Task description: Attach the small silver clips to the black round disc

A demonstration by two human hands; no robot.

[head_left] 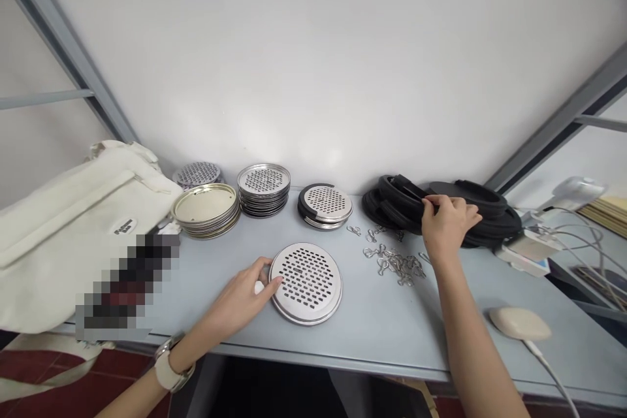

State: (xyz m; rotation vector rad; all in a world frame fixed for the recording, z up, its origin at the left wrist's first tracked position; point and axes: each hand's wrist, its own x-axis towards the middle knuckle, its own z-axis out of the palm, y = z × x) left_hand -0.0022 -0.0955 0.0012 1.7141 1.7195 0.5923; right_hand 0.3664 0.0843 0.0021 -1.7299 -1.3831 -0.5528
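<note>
My left hand (240, 297) grips the left edge of a round perforated metal lid (309, 294) lying flat near the table's front, thumb on top and fingers at the rim. Over at the right, my right hand (447, 225) is closed at the edge of a pile of black rings (399, 199), pinching a black ring; the fingertips are partly hidden. Just left of that hand lie several small bent wire hooks (399, 263). Behind the lid sits a similar perforated lid (327, 202) with a black band round part of its rim.
Along the wall stand a stack of perforated lids (264, 181) and a stack of gold-toned round trays (206, 204). A cream bag (73, 228) covers the left end. A white mouse-shaped device (520, 323) with a cable and a power adapter (531, 245) are at right.
</note>
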